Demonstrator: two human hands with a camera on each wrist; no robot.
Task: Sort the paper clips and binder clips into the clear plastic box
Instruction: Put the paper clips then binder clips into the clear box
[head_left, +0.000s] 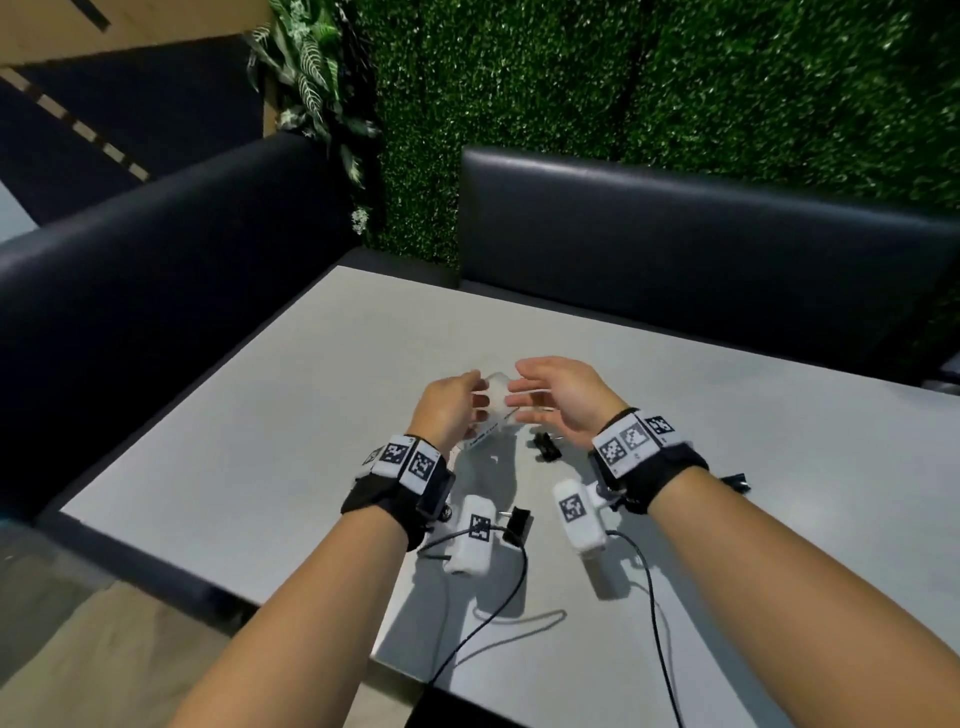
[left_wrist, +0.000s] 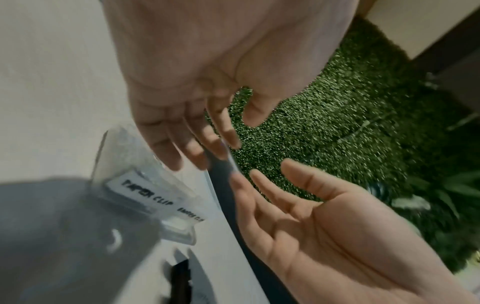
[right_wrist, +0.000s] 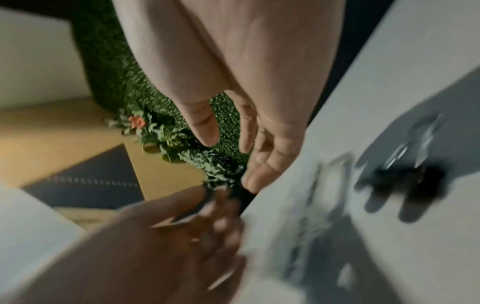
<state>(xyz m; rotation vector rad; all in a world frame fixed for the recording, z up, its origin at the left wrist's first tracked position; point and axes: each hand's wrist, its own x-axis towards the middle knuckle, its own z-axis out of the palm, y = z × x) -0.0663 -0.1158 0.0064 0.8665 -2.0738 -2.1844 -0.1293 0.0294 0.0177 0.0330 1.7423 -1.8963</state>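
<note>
The clear plastic box (head_left: 487, 427) sits on the grey table (head_left: 249, 415) between both hands. The left wrist view shows its labels, PAPER CLIP and BINDER CLIP, on the box (left_wrist: 135, 164). Its clear lid (left_wrist: 230, 159) stands raised. My left hand (head_left: 460, 402) has its fingertips (left_wrist: 228, 142) against that lid, thumb apart from it. My right hand (head_left: 540, 400) hovers just right of the box, palm open and fingers straight, holding nothing. Black binder clips lie near: one (head_left: 545, 447) under the right hand, one (head_left: 519, 522) by the left wrist, one (head_left: 735, 480) at the right. The wrist views are blurred.
Dark padded benches (head_left: 675, 249) line the far and left sides of the table, with a green hedge wall (head_left: 623, 78) behind. White camera units (head_left: 472, 535) and their black cables (head_left: 654, 613) hang from both wrists over the near table edge.
</note>
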